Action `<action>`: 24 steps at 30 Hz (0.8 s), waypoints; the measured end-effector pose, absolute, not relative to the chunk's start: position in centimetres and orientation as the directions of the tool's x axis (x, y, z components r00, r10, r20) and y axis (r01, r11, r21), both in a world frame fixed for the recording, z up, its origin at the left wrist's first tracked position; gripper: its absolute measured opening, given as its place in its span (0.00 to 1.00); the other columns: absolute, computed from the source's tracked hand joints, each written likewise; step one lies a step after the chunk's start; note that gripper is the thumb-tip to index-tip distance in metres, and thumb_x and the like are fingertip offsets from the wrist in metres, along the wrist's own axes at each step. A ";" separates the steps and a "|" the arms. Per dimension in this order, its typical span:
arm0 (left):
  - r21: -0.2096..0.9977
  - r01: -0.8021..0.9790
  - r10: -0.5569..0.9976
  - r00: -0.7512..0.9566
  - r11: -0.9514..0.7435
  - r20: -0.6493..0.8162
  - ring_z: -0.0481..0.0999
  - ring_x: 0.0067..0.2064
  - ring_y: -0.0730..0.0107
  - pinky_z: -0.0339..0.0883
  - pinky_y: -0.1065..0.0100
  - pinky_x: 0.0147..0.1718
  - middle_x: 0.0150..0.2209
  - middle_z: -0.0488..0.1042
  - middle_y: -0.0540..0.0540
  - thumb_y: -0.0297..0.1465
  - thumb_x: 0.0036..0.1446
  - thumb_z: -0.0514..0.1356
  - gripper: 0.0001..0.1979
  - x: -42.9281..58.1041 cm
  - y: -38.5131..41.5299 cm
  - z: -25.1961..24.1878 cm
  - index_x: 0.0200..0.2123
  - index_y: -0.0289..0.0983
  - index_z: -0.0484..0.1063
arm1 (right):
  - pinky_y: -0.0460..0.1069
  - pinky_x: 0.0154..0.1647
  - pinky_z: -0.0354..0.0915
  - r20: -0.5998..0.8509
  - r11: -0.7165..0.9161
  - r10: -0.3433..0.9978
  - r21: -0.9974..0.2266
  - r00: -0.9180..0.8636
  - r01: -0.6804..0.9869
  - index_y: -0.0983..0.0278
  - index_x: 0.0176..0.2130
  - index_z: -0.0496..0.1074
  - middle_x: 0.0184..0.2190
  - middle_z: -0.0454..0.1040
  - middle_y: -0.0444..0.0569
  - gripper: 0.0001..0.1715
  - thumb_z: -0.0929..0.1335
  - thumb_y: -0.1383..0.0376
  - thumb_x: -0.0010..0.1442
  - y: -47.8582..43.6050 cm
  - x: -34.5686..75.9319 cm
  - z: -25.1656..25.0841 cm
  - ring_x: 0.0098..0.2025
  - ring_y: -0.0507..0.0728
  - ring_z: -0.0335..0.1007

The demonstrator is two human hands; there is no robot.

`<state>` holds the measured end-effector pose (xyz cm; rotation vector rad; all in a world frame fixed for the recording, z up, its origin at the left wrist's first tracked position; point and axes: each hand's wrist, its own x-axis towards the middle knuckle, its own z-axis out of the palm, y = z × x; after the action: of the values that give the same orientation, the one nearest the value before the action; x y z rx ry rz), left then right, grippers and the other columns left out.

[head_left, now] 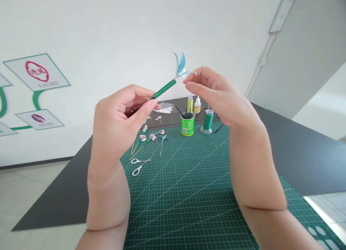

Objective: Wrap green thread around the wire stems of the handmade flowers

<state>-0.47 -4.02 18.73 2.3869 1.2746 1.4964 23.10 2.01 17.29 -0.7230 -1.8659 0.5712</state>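
Left hand (119, 114) around slim green-and-black rod (165, 88), pointed pale-blue petals (181, 63) beyond.

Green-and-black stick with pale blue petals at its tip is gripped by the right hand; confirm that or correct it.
Wrong hand: the head view shows the left hand gripping the green-and-black stick. The pale blue petals are indeed at its tip.

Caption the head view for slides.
Left hand holds a green stick, blue flower at its tip; right hand beside it.
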 end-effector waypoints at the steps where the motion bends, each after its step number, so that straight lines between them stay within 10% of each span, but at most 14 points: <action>1: 0.447 0.587 0.642 0.170 -0.675 0.748 0.80 0.32 0.70 0.69 0.67 0.24 0.36 0.84 0.50 0.40 0.65 0.63 0.08 -0.2 -4.0 18.6 0.42 0.44 0.77 | 0.52 0.47 0.67 0.628 0.684 0.726 -0.703 -0.282 0.194 0.59 0.47 0.73 0.49 0.72 0.52 0.13 0.66 0.56 0.67 1.6 22.9 17.4 0.51 0.60 0.68; 6: 0.487 0.519 0.627 0.128 -0.702 0.768 0.78 0.28 0.72 0.68 0.70 0.22 0.31 0.82 0.52 0.32 0.61 0.66 0.02 0.7 -3.4 18.0 0.38 0.44 0.80 | 0.56 0.56 0.66 0.482 0.533 0.746 -0.846 -0.460 -0.021 0.57 0.60 0.69 0.54 0.74 0.50 0.25 0.68 0.57 0.66 -0.1 21.6 17.6 0.55 0.59 0.69; 11: 0.495 0.517 0.631 0.117 -0.698 0.767 0.82 0.35 0.67 0.73 0.68 0.28 0.35 0.83 0.50 0.34 0.63 0.63 0.04 1.3 -2.9 17.8 0.40 0.43 0.79 | 0.49 0.39 0.69 0.393 0.424 0.682 -0.900 -0.617 -0.104 0.54 0.66 0.61 0.44 0.76 0.47 0.30 0.67 0.58 0.67 -0.5 20.5 17.8 0.39 0.53 0.73; 16: 0.516 0.537 0.635 0.049 -0.668 0.771 0.83 0.38 0.66 0.74 0.68 0.30 0.35 0.83 0.49 0.35 0.63 0.63 0.05 1.6 -2.6 17.8 0.40 0.42 0.78 | 0.46 0.23 0.54 0.405 0.513 0.756 -0.854 -0.514 0.083 0.61 0.56 0.71 0.23 0.63 0.40 0.17 0.64 0.62 0.70 -1.1 20.0 18.2 0.22 0.48 0.54; 24: 0.591 0.642 0.767 -0.006 -0.489 0.642 0.77 0.26 0.70 0.65 0.70 0.20 0.27 0.81 0.51 0.36 0.60 0.62 0.07 1.6 -2.1 17.9 0.39 0.41 0.79 | 0.47 0.25 0.49 0.593 0.707 0.707 -0.594 -0.386 0.383 0.63 0.41 0.77 0.20 0.59 0.41 0.13 0.62 0.66 0.71 -2.3 20.3 18.3 0.23 0.48 0.52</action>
<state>1.56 -2.09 17.91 2.1224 1.5162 1.5167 20.30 -2.31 18.25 -0.8331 -2.0153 0.4557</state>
